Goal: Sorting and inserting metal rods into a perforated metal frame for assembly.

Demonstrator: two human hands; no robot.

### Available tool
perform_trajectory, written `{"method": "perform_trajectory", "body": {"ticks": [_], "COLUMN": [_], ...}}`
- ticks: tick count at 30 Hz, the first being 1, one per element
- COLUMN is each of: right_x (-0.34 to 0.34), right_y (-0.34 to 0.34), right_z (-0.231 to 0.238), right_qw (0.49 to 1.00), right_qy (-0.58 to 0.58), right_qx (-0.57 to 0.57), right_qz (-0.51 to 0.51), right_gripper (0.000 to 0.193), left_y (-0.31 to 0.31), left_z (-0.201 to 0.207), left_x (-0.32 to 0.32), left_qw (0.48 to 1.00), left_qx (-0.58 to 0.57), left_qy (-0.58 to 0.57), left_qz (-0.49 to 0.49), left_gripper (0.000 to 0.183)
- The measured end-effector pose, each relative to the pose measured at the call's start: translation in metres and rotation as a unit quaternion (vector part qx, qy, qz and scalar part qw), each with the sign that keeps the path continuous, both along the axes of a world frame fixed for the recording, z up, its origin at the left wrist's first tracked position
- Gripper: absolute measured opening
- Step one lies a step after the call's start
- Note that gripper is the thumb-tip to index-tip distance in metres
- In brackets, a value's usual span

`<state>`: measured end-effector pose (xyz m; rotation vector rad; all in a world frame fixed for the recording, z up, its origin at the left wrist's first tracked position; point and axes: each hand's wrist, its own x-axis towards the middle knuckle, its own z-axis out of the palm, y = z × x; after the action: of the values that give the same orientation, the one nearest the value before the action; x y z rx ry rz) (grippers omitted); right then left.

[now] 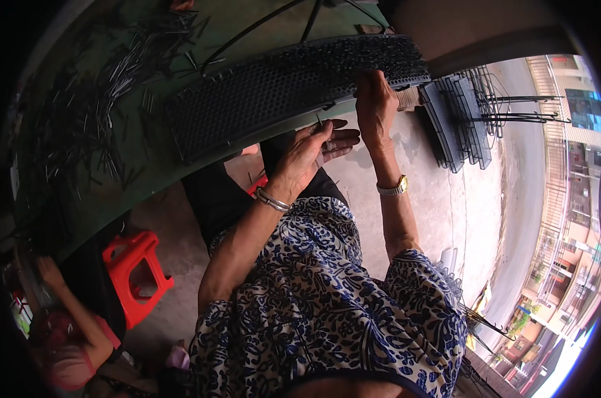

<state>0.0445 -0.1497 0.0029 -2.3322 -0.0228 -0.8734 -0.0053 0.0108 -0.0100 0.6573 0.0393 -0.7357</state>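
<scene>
A long black perforated tray (274, 93) lies along the near edge of a green table (154, 172). My left hand (310, 149), a silver bangle on its wrist, is cupped just below the tray and holds a small bundle of thin metal pins (323, 132). My right hand (375, 106), with a gold watch on its wrist, reaches up to the tray's right end, fingertips bunched against the holes. Whether a pin sits between those fingertips is too small to see.
Many loose pins (94, 113) lie scattered over the table's left part. More black trays (456, 123) stand stacked on the concrete floor at right, beside wire racks (519, 109). A red plastic stool (136, 265) and another person (68, 338) are at lower left.
</scene>
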Motion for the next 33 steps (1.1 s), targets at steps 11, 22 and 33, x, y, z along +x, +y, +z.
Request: {"method": "perform_trajectory", "body": {"ticks": [11,22,33], "right_x": [-0.013,-0.079,-0.029], "right_y": [0.001,0.018,-0.005], "right_z": [-0.002,0.039,0.009], "right_qw": [0.986,0.958,0.999], "right_qy": [0.088,0.112,0.022], "right_qx": [-0.138,-0.010,0.023], "right_qz": [-0.033,0.265,-0.002], "right_gripper": [0.013,0.022,0.011], "left_y": [-0.003,-0.010,-0.007], "left_z": [-0.010,0.004,0.004], "left_x": [0.004,0.007,-0.006], "left_qw": [0.995,0.985,0.989], "left_qx": [-0.021,-0.080,0.028], "left_qy": [0.092,0.155,0.136], "left_qz": [0.014,0.008,-0.047], "left_gripper": [0.045,0.045,0.040]}}
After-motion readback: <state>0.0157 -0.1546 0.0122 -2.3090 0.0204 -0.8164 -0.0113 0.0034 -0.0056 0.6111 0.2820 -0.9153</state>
